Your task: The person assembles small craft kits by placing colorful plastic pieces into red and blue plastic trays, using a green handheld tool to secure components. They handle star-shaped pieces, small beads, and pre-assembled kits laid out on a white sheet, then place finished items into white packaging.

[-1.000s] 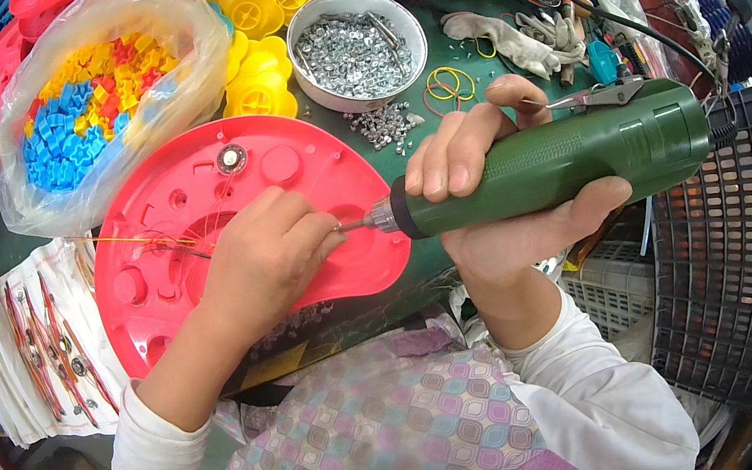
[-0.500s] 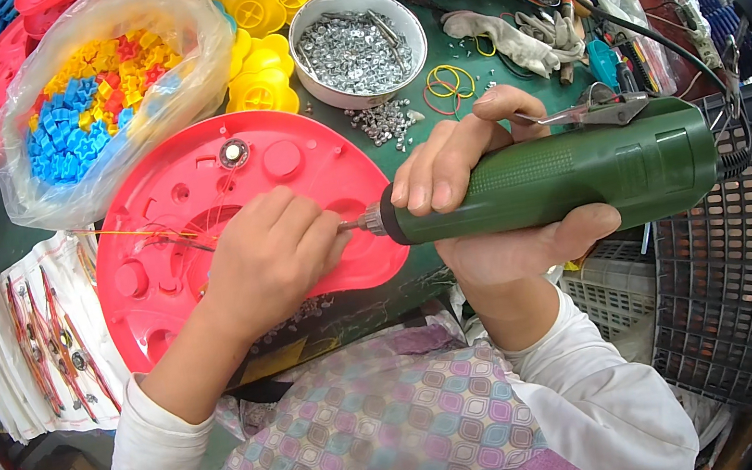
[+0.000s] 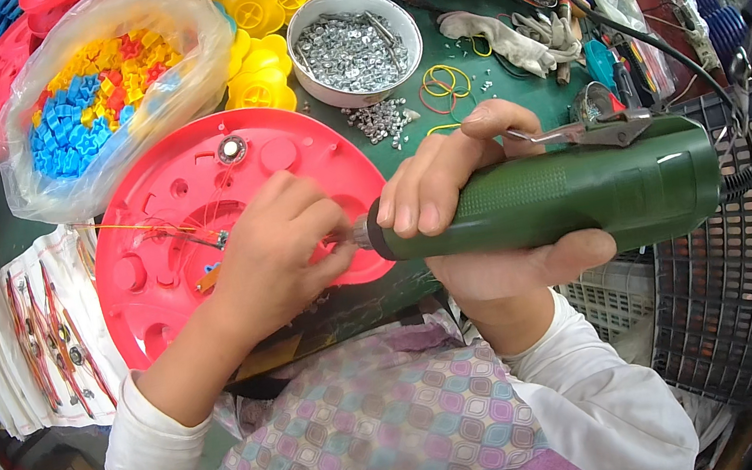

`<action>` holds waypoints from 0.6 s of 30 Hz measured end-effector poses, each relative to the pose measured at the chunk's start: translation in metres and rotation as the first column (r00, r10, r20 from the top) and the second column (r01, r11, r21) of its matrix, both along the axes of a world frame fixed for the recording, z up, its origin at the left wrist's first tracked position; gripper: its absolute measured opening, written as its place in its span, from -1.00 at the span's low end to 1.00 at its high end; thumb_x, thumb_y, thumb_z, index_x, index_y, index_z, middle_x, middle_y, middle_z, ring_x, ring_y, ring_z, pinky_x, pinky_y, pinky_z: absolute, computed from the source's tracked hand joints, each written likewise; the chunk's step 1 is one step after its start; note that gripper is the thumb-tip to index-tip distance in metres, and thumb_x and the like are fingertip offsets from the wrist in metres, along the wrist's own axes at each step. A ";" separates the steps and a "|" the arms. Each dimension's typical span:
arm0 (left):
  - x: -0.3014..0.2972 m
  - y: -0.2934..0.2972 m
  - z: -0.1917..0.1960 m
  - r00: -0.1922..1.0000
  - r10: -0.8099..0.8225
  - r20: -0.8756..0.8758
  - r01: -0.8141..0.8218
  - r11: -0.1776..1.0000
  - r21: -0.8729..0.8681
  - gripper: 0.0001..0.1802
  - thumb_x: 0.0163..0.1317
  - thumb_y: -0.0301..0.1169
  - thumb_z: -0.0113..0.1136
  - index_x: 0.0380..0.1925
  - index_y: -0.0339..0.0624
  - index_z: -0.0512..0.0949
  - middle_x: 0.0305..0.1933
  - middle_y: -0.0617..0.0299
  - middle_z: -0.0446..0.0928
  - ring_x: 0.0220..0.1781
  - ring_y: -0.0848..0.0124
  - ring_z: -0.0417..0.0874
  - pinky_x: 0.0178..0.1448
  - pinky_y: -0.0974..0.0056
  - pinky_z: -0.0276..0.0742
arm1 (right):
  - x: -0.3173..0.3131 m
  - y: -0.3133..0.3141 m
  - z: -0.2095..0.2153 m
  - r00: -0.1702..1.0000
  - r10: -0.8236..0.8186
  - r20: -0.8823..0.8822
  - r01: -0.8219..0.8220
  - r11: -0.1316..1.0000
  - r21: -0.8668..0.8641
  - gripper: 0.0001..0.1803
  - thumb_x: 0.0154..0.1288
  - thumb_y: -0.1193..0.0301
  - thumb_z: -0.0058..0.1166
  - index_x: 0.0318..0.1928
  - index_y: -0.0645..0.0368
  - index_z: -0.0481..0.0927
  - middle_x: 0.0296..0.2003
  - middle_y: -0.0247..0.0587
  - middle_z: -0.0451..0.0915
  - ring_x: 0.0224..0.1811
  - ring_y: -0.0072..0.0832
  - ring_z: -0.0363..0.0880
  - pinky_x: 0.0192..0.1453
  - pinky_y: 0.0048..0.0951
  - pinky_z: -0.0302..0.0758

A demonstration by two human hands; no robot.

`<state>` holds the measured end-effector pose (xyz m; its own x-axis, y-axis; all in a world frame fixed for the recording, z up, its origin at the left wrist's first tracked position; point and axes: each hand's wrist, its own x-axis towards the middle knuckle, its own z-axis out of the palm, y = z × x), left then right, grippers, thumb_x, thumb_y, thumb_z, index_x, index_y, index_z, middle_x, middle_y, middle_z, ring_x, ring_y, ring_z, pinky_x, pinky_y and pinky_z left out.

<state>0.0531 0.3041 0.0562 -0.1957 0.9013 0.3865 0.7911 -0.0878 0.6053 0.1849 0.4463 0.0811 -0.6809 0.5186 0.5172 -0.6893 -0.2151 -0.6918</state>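
Observation:
My right hand (image 3: 460, 179) is wrapped round a green electric screwdriver (image 3: 564, 192), which lies level with its tip pointing left. My left hand (image 3: 284, 234) is closed at the tip of the screwdriver, thumb and fingers pinched together; what they pinch is too small to make out. Under the left hand lies a red plastic shell (image 3: 134, 271) with round recesses and posts. A round speaker-like part (image 3: 232, 149) sits near its far rim. Thin red and yellow wires (image 3: 151, 228) run across the shell, partly hidden by the left hand.
A white bowl of small screws (image 3: 355, 48) stands beyond the shell, loose screws (image 3: 382, 122) beside it. Far left is a plastic bag of star-shaped pieces (image 3: 74, 134). Wired parts (image 3: 52, 347) lie on white sheets at left. A glove (image 3: 502, 36) and black crate (image 3: 730, 260) are right.
The screwdriver has shifted a little left and down, its tip now closer to the left hand's fingers. The left hand has turned slightly, uncovering more of the wires and a small orange piece.

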 end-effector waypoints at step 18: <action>-0.001 -0.017 -0.001 0.993 0.098 -0.063 -0.101 0.994 -0.046 -0.68 -0.07 -0.45 0.54 -0.29 -0.19 0.62 -0.23 0.15 0.48 -0.13 0.14 0.51 -0.02 0.10 0.53 | 0.001 0.004 -0.023 0.999 -0.046 0.018 0.044 0.996 0.083 0.26 0.00 -0.67 -0.01 0.28 0.27 0.33 -0.44 -0.21 0.59 -0.41 -0.34 0.63 -0.26 -0.22 0.69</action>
<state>0.0519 0.2868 0.0550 -0.2630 0.8967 0.3560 0.8298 0.0220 0.5576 0.1857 0.4498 0.0581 -0.6683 0.5051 0.5462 -0.6831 -0.1259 -0.7194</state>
